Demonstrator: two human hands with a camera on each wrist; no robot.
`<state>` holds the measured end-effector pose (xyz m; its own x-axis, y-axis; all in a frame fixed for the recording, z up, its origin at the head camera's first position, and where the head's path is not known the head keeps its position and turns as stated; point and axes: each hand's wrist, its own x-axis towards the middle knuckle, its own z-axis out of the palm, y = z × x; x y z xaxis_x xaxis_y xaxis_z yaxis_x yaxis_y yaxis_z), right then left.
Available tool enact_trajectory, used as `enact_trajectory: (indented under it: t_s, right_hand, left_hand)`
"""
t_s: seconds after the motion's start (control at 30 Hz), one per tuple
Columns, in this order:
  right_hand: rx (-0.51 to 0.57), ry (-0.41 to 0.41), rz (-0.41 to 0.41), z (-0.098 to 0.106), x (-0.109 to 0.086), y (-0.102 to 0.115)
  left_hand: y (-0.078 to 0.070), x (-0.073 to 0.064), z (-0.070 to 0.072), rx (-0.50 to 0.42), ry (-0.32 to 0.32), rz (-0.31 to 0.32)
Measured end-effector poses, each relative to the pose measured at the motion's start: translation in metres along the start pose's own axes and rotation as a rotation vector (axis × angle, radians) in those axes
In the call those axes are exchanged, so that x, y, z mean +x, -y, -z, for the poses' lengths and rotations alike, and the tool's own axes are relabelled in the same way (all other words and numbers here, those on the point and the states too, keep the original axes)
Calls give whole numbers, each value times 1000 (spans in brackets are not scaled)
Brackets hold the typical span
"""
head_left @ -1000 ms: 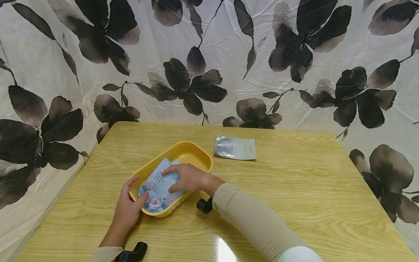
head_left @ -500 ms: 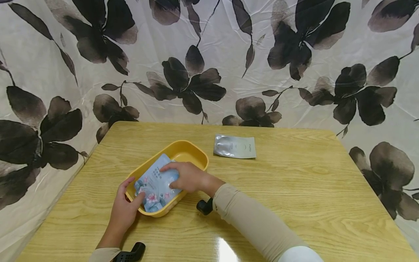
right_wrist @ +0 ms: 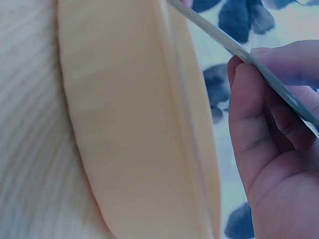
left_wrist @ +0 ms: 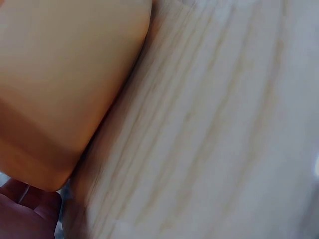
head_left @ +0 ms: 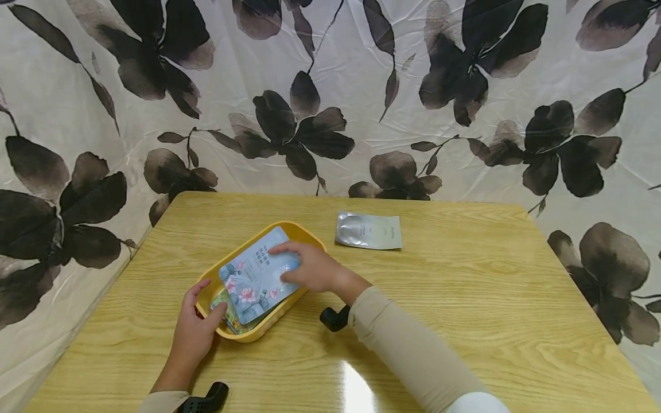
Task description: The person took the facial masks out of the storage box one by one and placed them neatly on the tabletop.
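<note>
A yellow plastic basin sits on the table, left of centre. My left hand holds its near left end, thumb over the rim; in the left wrist view several fingers show beside the basin wall. With thumb and fingers my right hand pinches a blue face mask packet printed with pink flowers, raised over the basin. The right wrist view has that packet edge-on between thumb and fingers. Under it, inside the basin, a green patterned packet is partly hidden.
A silver packet lies flat to the right of the basin, toward the table's back edge. Behind the wooden table hangs a white cloth with dark flowers. Black wrist devices are on both arms.
My right hand has lifted the blue packet and drawn it slightly to the right, uncovering part of the green packet. The left hand keeps its hold; the basin shifted slightly left in view.
</note>
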<state>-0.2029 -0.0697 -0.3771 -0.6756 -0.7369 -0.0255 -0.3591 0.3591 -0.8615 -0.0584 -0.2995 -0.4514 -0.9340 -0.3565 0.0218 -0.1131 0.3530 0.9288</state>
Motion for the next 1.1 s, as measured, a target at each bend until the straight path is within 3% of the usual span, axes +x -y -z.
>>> enact_trajectory:
  t_s: [0.2, 0.5, 1.1]
  right_hand:
    - [76, -72, -22, 21, -8, -6]
    - [169, -166, -9, 51, -23, -16]
    - [285, -464, -6, 112, -64, -57]
  left_hand:
    - [0, -1, 1, 36, -11, 2]
    - [1, -1, 1, -10, 11, -28]
    - [3, -1, 1, -34, 25, -28]
